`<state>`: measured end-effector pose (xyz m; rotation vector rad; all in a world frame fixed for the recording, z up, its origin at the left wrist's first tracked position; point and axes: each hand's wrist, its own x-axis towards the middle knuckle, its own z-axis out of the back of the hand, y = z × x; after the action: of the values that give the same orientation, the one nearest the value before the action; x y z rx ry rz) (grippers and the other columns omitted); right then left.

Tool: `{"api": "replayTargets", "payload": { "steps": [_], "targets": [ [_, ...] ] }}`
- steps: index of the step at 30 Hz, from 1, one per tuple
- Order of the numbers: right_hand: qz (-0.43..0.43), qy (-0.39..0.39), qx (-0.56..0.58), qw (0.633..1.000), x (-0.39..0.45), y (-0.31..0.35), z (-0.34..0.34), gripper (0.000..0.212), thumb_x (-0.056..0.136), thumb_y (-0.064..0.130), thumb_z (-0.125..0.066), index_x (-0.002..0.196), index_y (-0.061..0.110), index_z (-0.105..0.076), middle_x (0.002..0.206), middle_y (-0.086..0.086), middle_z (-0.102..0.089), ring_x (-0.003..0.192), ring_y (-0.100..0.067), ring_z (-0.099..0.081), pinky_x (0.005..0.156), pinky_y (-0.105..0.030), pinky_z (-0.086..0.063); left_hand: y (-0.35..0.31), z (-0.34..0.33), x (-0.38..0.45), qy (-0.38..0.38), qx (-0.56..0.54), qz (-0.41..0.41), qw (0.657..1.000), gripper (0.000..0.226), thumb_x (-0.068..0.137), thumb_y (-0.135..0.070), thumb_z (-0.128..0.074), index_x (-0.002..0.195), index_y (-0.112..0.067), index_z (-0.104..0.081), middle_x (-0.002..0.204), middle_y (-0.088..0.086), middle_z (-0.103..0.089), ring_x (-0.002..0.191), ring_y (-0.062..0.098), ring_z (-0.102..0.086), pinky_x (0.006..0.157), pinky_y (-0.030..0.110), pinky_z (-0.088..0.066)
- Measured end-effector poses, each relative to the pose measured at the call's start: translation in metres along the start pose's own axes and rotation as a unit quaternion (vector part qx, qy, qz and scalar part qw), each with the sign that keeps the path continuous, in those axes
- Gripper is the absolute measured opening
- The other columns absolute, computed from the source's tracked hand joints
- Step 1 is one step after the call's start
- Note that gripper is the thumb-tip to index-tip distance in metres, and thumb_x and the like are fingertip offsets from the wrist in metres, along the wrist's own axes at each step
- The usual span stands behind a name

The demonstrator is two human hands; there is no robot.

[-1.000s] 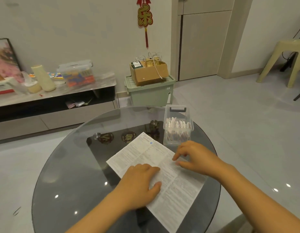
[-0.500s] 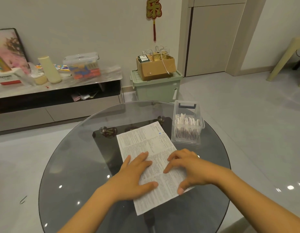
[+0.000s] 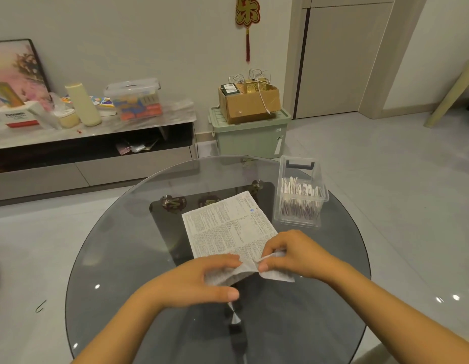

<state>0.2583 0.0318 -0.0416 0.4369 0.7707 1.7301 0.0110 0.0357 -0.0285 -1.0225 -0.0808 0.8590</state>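
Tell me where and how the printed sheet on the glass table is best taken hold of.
Take the printed sheet by its near edge, coming from the person's side: that edge is lifted off the glass table, where the left hand and right hand hold it; the far part lies flat, offering no lip.

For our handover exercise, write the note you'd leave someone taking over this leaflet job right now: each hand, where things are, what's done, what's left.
Left hand: pinches the near edge of the leaflet.
Right hand: pinches the same edge, just to the right.
Leaflet: far part flat on the table, near edge raised and bunched between the hands.
Box: holds folded slips, stands by the leaflet's far right corner.
Done: near edge lifted; no fold finished yet.
Left: probably fold it over, crease it, perhaps add it to the box.
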Motion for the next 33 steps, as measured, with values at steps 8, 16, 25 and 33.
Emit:
{"api": "replayTargets", "payload": {
  "steps": [8,16,25,33],
  "targets": [
    [-0.046,0.038,0.18,0.982,0.008,0.018,0.019,0.029,0.072,0.044,-0.071,0.072,0.015,-0.071,0.071,-0.003,-0.061,0.064,-0.01,-0.054,0.066,-0.019,-0.045,0.0,0.016,-0.013,-0.083,-0.205,0.008,0.975,0.033,0.084,-0.021,-0.069,0.116,-0.022,-0.062,0.113,-0.012,-0.068,0.108,0.007,-0.063,0.087,0.019,-0.05],
    [-0.148,-0.15,0.237,0.948,0.018,0.023,0.01,0.039,0.097,0.044,-0.033,0.104,0.021,-0.064,0.098,0.001,-0.066,0.083,-0.009,-0.06,0.073,-0.023,-0.046,0.016,0.002,0.01,-0.264,-0.185,0.113,0.94,0.021,0.089,-0.019,-0.063,0.109,-0.022,-0.06,0.106,-0.004,-0.07,0.09,0.009,-0.069,0.08,0.03,-0.057],
    [0.058,-0.266,-0.043,0.961,0.012,0.015,-0.006,0.03,0.09,0.049,-0.047,0.104,0.029,-0.065,0.104,0.018,-0.055,0.105,-0.003,-0.042,0.093,-0.024,-0.029,0.019,-0.003,0.021,-0.356,0.055,0.091,0.929,0.102,0.076,-0.032,-0.075,0.149,-0.032,-0.005,0.14,-0.007,-0.025,0.128,0.01,-0.032,0.108,0.033,-0.034],
    [0.088,0.05,-0.2,0.975,0.006,0.015,-0.01,0.045,0.078,0.057,-0.062,0.118,0.036,-0.059,0.122,0.017,-0.053,0.115,-0.004,-0.04,0.099,-0.025,-0.037,0.023,-0.003,0.009,-0.104,0.25,0.018,0.963,0.07,0.076,-0.057,-0.064,0.139,-0.043,-0.035,0.145,-0.024,-0.023,0.136,0.006,-0.015,0.116,0.032,-0.022]
  ]
}}
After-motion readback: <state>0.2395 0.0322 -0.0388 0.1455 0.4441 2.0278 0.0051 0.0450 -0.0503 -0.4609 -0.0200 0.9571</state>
